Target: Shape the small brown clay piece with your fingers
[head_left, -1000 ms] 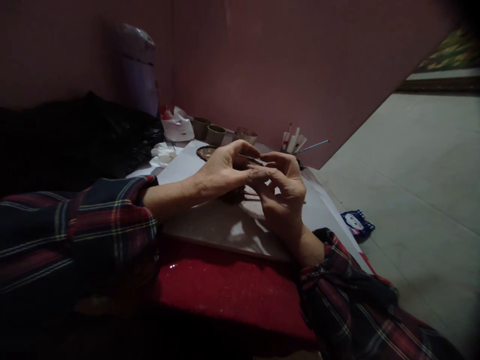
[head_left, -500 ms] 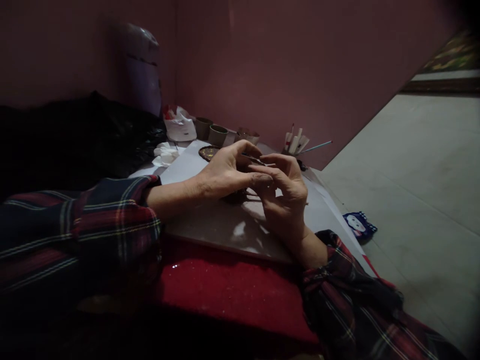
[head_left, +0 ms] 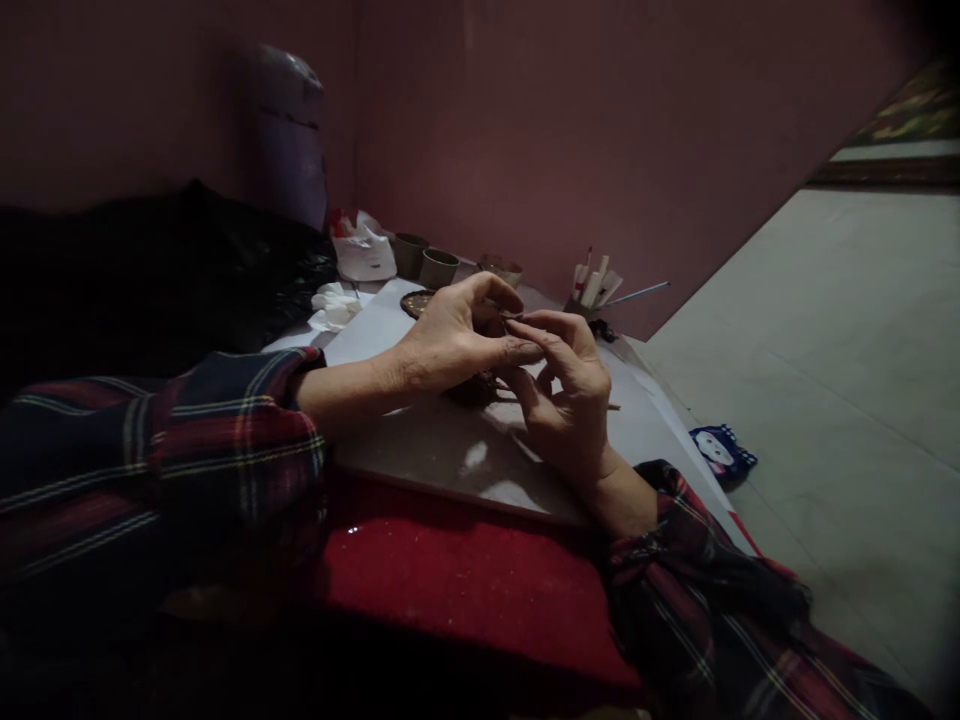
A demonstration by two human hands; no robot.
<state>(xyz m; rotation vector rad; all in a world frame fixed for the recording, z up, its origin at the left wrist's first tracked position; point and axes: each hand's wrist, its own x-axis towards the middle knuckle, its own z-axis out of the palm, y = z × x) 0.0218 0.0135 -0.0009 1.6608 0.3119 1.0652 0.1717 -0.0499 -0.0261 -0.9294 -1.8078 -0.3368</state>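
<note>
My left hand reaches over a white board, thumb and fingers curled in a pinch. Facing it, my right hand has its thumb and fingertips pressed close to the left fingertips. Whatever they hold between them is small and dark, mostly hidden by the fingers. Below the left thumb, a dark brown lump rests on the board, partly covered. A thin stick pokes out to the right of my right hand. Behind the left hand shows part of a round brown dish with yellowish specks.
Two dark cups, a brownish bowl, a white plastic bag and crumpled tissue stand along the wall. A holder with light sticks is at back right. Red cloth covers the near edge.
My right fingers have shifted slightly and drawn closer around the left fingertips. The left hand keeps nearly the same pose. The whole view has moved a little.
</note>
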